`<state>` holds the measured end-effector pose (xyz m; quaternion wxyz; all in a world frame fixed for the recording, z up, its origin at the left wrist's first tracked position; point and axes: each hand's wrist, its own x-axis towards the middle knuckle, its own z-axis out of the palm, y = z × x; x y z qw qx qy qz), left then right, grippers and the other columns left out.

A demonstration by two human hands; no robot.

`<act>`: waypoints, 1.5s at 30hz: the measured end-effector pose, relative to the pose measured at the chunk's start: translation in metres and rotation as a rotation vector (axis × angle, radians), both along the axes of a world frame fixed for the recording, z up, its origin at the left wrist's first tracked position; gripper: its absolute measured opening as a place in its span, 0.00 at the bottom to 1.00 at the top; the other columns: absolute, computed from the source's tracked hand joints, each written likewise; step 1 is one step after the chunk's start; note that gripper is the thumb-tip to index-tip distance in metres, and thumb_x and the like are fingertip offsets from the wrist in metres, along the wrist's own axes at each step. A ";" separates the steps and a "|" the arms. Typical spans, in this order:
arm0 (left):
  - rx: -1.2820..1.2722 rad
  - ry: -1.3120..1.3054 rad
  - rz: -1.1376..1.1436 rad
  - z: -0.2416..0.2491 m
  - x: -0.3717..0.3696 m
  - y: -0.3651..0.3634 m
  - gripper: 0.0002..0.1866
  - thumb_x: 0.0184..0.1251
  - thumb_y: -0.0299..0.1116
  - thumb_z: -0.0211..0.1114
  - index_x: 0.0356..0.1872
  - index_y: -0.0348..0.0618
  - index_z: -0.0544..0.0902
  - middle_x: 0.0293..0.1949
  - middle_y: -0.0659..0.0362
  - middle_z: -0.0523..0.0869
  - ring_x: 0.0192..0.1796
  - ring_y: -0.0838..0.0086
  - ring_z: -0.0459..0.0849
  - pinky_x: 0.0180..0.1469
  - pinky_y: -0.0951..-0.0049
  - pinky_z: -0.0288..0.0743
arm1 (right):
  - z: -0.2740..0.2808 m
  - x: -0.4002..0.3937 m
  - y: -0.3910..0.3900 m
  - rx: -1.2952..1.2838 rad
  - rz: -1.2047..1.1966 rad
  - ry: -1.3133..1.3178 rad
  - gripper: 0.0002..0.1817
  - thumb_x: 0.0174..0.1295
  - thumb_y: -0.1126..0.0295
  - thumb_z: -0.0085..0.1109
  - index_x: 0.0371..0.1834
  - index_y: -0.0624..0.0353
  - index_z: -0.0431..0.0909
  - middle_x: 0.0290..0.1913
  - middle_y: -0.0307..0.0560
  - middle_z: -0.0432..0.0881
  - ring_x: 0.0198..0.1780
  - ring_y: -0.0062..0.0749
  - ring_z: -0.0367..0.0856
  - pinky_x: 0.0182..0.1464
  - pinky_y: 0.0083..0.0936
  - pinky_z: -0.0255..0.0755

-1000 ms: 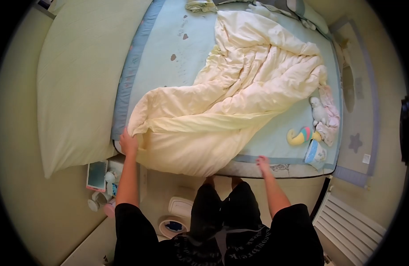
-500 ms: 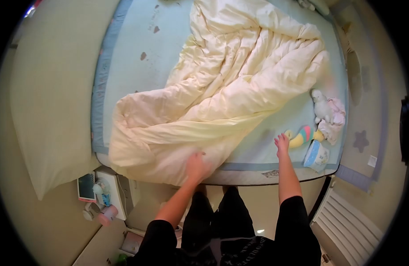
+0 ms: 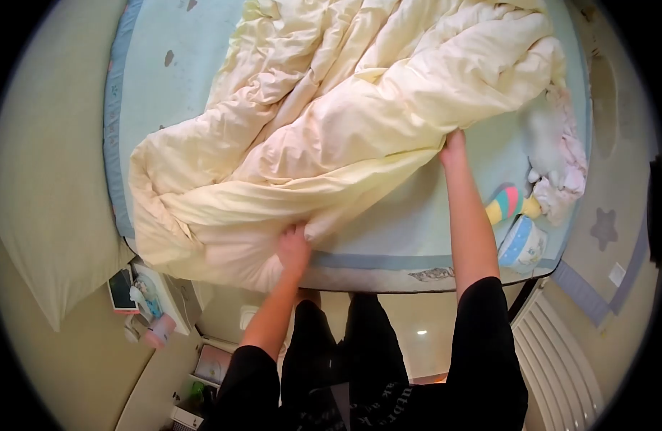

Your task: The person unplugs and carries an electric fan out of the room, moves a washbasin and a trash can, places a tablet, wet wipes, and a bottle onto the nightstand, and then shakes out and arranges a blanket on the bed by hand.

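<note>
A cream duvet (image 3: 331,144) lies bunched in thick folds across the pale blue bed (image 3: 388,223). At the near edge of the duvet, my left hand (image 3: 295,250) is closed with its fingers curled into the fabric. Farther up and to the right, my right hand (image 3: 453,146) grips the lower right edge of the duvet; its fingertips are partly hidden by the cloth.
On the bed's right side lie a yellow striped soft toy (image 3: 512,205), a blue-and-white item (image 3: 522,243), a blurred white plush (image 3: 548,144) and pink cloth (image 3: 571,169). A nightstand (image 3: 169,294) stands lower left, a white radiator (image 3: 561,352) lower right.
My right hand has moved from beside the yellow toy up to the duvet's edge and taken hold of it. My left hand has closed on the near edge. The view has shifted right.
</note>
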<state>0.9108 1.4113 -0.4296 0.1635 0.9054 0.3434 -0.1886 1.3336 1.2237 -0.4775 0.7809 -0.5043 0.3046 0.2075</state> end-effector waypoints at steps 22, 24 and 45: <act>-0.169 0.214 -0.359 0.129 -0.040 0.008 0.27 0.59 0.50 0.60 0.60 0.52 0.79 0.57 0.49 0.81 0.56 0.53 0.81 0.56 0.58 0.75 | 0.237 -0.440 -0.202 -0.915 0.218 -0.037 0.28 0.60 0.71 0.62 0.63 0.67 0.67 0.58 0.53 0.78 0.59 0.41 0.76 0.60 0.33 0.68; -0.288 0.365 -0.485 0.146 -0.033 0.002 0.31 0.57 0.53 0.61 0.62 0.53 0.77 0.60 0.51 0.79 0.60 0.54 0.78 0.60 0.58 0.73 | 0.244 -0.453 -0.189 -1.021 0.257 -0.093 0.29 0.59 0.72 0.61 0.64 0.65 0.66 0.57 0.58 0.79 0.60 0.47 0.77 0.60 0.34 0.68; -0.229 0.116 -0.336 0.166 0.148 -0.172 0.46 0.56 0.37 0.65 0.76 0.62 0.51 0.58 0.39 0.76 0.55 0.47 0.80 0.54 0.47 0.73 | 0.273 -0.477 -0.100 -0.294 1.196 -0.409 0.29 0.58 0.67 0.55 0.66 0.50 0.69 0.36 0.61 0.81 0.37 0.59 0.80 0.39 0.46 0.74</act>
